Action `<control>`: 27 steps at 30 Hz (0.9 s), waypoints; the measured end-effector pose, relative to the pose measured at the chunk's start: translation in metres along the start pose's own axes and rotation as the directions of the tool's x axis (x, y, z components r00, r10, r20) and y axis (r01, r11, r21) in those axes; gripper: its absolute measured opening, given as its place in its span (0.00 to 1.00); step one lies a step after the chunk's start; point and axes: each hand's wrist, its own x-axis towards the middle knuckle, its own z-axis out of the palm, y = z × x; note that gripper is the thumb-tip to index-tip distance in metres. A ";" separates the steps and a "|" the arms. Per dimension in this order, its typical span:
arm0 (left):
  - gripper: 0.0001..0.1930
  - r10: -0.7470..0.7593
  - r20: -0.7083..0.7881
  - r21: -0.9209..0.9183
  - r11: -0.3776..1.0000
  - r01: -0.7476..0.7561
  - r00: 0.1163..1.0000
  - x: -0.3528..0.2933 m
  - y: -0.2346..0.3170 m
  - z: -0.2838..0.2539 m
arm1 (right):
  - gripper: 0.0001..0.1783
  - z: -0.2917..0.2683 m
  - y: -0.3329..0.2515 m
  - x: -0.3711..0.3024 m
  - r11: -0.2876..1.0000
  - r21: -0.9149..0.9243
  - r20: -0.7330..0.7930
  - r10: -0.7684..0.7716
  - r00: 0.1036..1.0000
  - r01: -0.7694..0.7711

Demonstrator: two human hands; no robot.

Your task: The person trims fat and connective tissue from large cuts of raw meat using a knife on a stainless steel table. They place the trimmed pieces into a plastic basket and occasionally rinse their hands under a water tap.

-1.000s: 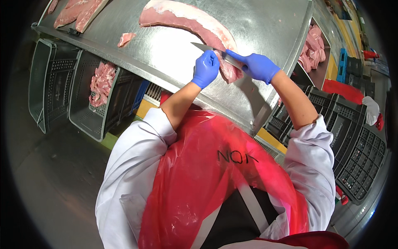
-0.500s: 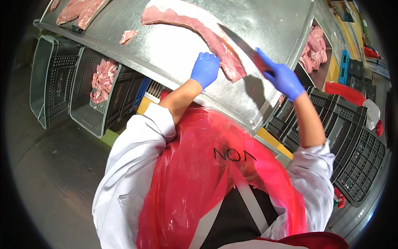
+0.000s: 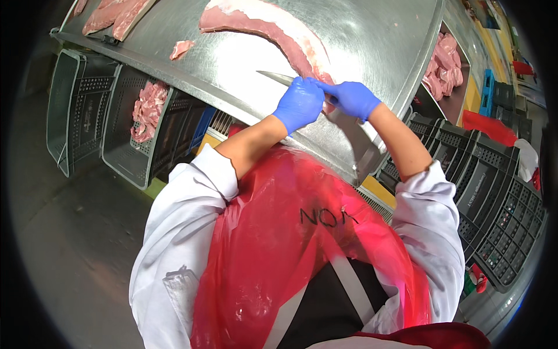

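A long, curved strip of raw meat (image 3: 285,35), pink with a pale fatty edge, lies on the metal table (image 3: 383,41). At its near end my blue-gloved left hand (image 3: 300,103) is closed against the meat; the fingertips are hidden. My right hand (image 3: 354,99), also blue-gloved, is wrapped round a knife and close beside the left. The knife's blade (image 3: 276,75) points left, its tip showing past my left knuckles. Both hands hide the handle and most of the blade. A small meat scrap (image 3: 182,49) sits left of the strip.
More large meat pieces (image 3: 113,17) lie at the table's far left. Below the left edge, a grey crate (image 3: 110,134) holds meat trimmings (image 3: 149,110). A metal bin on the right contains meat chunks (image 3: 444,70). Black crates (image 3: 476,186) stand near my right arm.
My right hand has swung left and inward with the knife, whose blade now points left beyond my left hand. My left hand has shifted slightly right and nearer, toward the strip's near end.
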 end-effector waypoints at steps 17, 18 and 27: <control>0.10 -0.379 -0.045 0.134 0.915 0.382 0.924 -0.119 -0.355 -0.024 | 0.41 0.109 0.019 -0.135 0.834 0.545 -0.328 0.308 0.893 -0.088; 0.10 -0.431 -0.042 0.130 0.892 0.432 0.902 -0.139 -0.366 -0.030 | 0.41 0.106 0.014 -0.128 0.829 0.548 -0.309 0.325 0.894 -0.112; 0.30 -0.896 0.098 0.293 0.441 0.848 0.432 -0.294 -0.449 -0.101 | 0.41 0.119 -0.054 -0.060 0.553 0.833 -0.284 0.450 0.846 -0.014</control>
